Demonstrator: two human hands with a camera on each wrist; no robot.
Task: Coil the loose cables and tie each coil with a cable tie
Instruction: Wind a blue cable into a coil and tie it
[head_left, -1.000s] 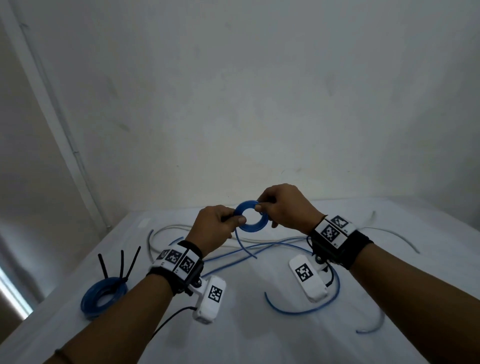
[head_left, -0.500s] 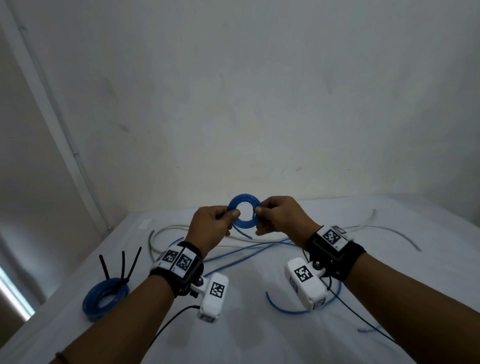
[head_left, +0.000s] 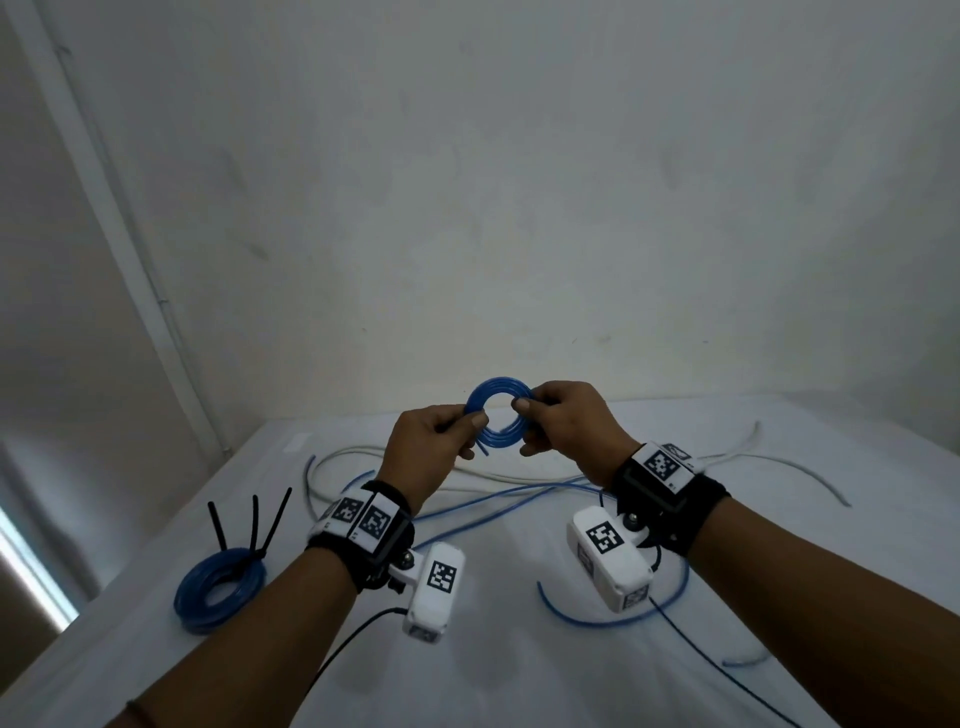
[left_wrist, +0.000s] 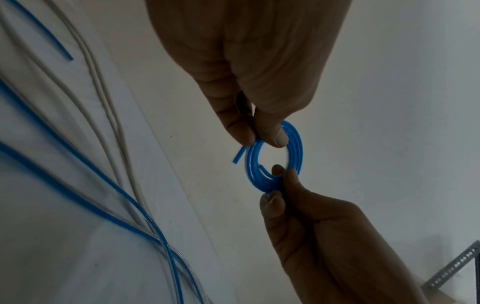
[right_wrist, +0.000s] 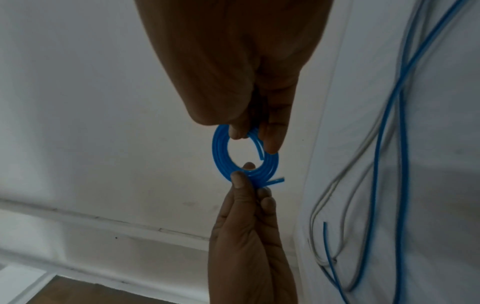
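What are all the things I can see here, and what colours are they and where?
small coil: one, blue, held up in the air between both hands, its short end sticking out at the bottom
tied coil: one, blue, lying on the table at the left
cable ties: three, black, sticking up from the tied coil
loose blue cables: several, blue, spread over the middle of the table
loose white cables: a few, white, at the back of the table
table: one, white, under everything
wall: one, whitish, behind the table
wrist cameras: two, white, under the wrists
left hand: one, fingers pinching the coil's left side
right hand: one, fingers pinching the coil's right side
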